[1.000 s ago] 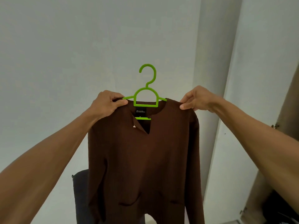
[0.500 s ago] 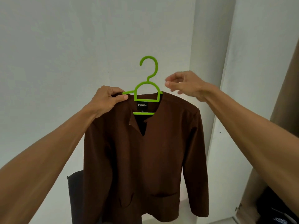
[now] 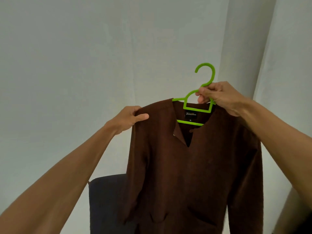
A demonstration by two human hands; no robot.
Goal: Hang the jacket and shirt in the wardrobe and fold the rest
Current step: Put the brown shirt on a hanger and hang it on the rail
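Brown shirt (image 3: 194,174), black neck label (image 3: 190,115) unreadable, on green hanger (image 3: 197,105).

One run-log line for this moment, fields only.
item: brown shirt on green hanger | left hand: pinching shoulder | right hand: gripping hanger neck | wardrobe rail: not visible

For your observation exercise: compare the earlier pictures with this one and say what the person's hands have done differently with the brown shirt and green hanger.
The right hand let go of the shirt's shoulder, moved inward and took hold of the bright green plastic hanger at its neck, below the hook. The left hand still pinches the other shoulder of the brown long-sleeved shirt, which remains on the hanger.
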